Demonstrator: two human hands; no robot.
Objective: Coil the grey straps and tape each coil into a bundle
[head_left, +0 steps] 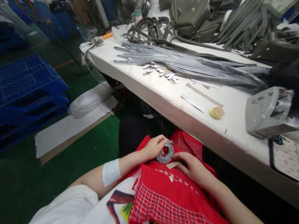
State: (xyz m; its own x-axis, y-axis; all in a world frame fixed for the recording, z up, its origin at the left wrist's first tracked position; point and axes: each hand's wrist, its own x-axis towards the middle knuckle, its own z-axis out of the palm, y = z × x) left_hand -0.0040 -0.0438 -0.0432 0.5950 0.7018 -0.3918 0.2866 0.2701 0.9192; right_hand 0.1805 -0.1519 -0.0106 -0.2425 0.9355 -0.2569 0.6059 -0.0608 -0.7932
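Observation:
Above my lap, my left hand has its fingers closed on the upper left side of a coiled roll of grey strap, which looks wrapped in clear plastic. The loose end of the coil sticks out near my fingertips. My right hand is curled just to the right of the roll, its fingertips at the coil's lower right edge. Between its thumb and fingers is a short tan paper strip. Both hands rest in front of a red apron.
On the white table lie long plastic-wrapped grey straps, paper scraps, a yellow-edged tape roll, a tape dispenser and a phone. Olive bags stand behind. Blue pallets are stacked at left.

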